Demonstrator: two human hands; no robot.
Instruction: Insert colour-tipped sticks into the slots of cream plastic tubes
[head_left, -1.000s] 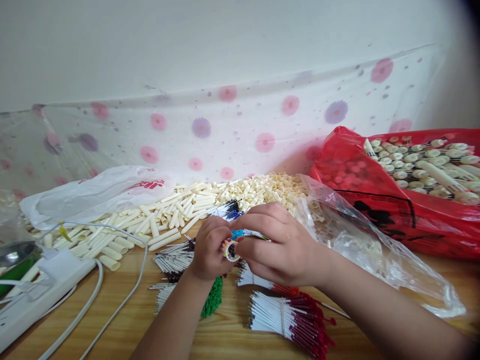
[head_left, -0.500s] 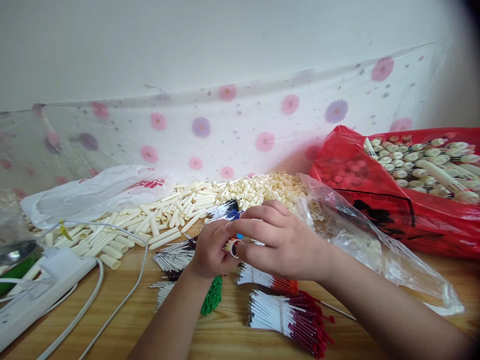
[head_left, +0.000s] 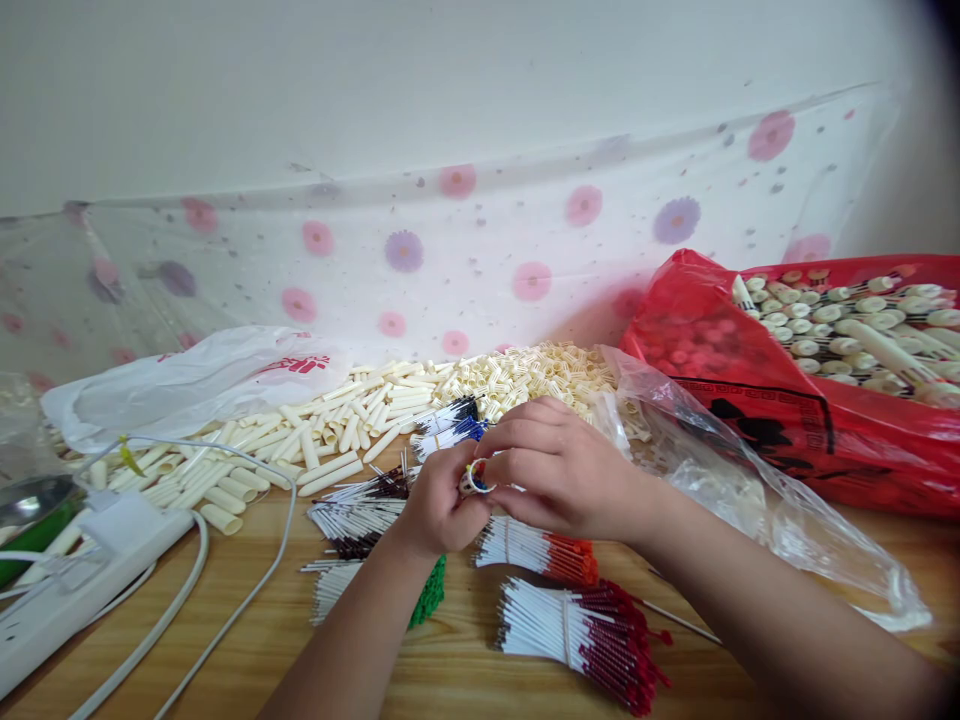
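Observation:
My left hand is closed around a small white slotted plastic collar, with its round open end facing me and bits of yellow, red and blue showing in it. Against the collar's right side press the bent fingertips of my right hand; what they pinch is hidden. Below my hands lie bundles of thin white pen refills with orange tips and dark red tips. Refills with green tips are partly covered by my left forearm. Brown-tipped refills and blue-tipped ones lie behind.
White pen barrels and a heap of slotted collars spread along the wall. A red bag of assembled pens stands right, beside clear plastic. On the left are a power strip, cables and a white bag.
The collar has turned and shifted slightly right and up in my left hand. My right fingers have drawn closer together at its edge, and the blue bit now shows within the collar.

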